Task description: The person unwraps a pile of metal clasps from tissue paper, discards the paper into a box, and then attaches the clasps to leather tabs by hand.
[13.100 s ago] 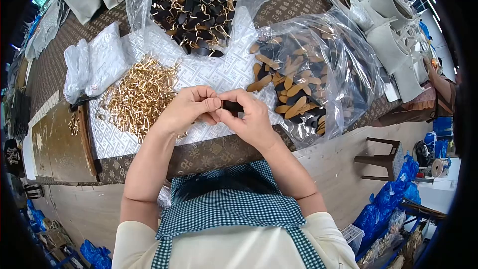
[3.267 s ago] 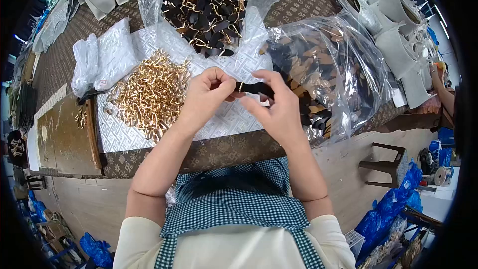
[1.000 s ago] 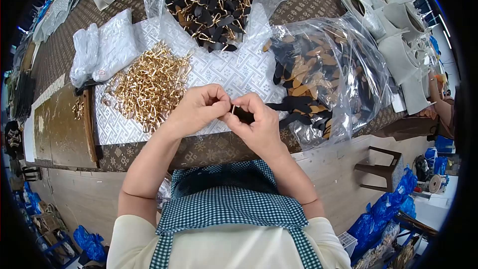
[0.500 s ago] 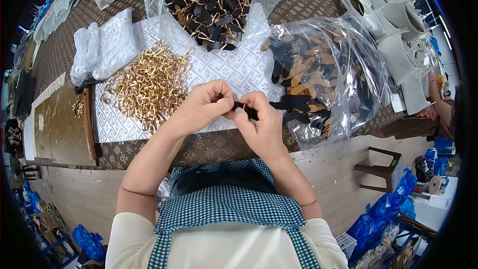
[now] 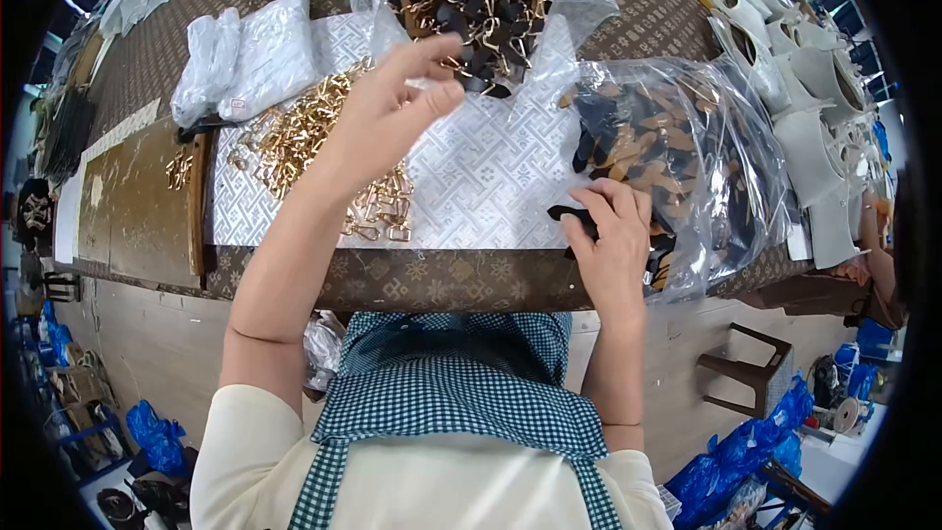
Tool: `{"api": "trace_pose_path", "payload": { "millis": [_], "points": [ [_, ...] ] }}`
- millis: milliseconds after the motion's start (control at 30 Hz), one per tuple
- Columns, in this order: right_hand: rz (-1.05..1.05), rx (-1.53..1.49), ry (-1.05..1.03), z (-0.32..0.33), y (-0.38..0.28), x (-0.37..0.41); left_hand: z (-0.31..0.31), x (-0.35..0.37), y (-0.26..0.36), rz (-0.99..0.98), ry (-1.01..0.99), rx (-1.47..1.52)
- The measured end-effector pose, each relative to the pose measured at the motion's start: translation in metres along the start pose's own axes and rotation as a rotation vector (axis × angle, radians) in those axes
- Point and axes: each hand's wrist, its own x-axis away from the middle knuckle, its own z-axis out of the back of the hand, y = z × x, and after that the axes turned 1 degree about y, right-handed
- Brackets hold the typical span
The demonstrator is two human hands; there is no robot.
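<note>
Your left hand (image 5: 392, 108) hangs open; your right hand (image 5: 613, 240) pinches a black strap (image 5: 571, 218) — a hasty tug could spill its bag (image 5: 731, 128).

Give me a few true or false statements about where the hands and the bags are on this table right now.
1. The left hand is raised near the far bag of black pieces with gold fittings. True.
2. The right hand rests on the gold buckles. False: it touches a black leather piece at the mouth of the near bag.
3. The gold buckles lie loose on the white patterned cloth. True.
4. Both hands grip one piece together. False: they are apart.
</note>
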Motion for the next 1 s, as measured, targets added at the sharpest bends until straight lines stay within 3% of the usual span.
{"api": "trace_pose_path", "payload": {
  "millis": [33,133,233,333,533,567,667,800,1000],
  "points": [
    [0.01,0.016,-0.011,-0.001,0.003,0.002,0.01,0.012,0.007,0.061,-0.116,-0.189],
    [-0.015,-0.022,-0.019,-0.005,0.007,0.004,0.019,0.059,-0.006,-0.122,-0.25,-0.567],
    [-0.009,-0.029,-0.016,-0.007,0.007,0.0,0.023,0.091,-0.003,0.037,-0.302,-0.687],
    [0.034,-0.056,0.014,-0.014,0.003,-0.005,0.013,0.108,-0.01,0.124,-0.228,-0.766],
    [-0.149,-0.554,-0.029,-0.032,-0.027,0.001,-0.005,0.096,-0.025,0.157,-0.077,-0.565],
    [-0.14,-0.566,-0.049,-0.034,-0.03,0.001,-0.008,0.089,-0.023,0.172,-0.079,-0.591],
    [-0.157,-0.604,-0.107,-0.036,-0.043,0.001,-0.021,0.076,-0.021,0.231,-0.013,-0.293],
    [-0.14,-0.641,-0.059,-0.047,-0.049,-0.002,-0.037,0.061,-0.029,0.32,-0.012,0.324],
    [-0.2,-0.611,-0.053,-0.048,-0.042,-0.004,-0.049,0.052,-0.021,0.382,-0.08,0.584]
  ]
}}
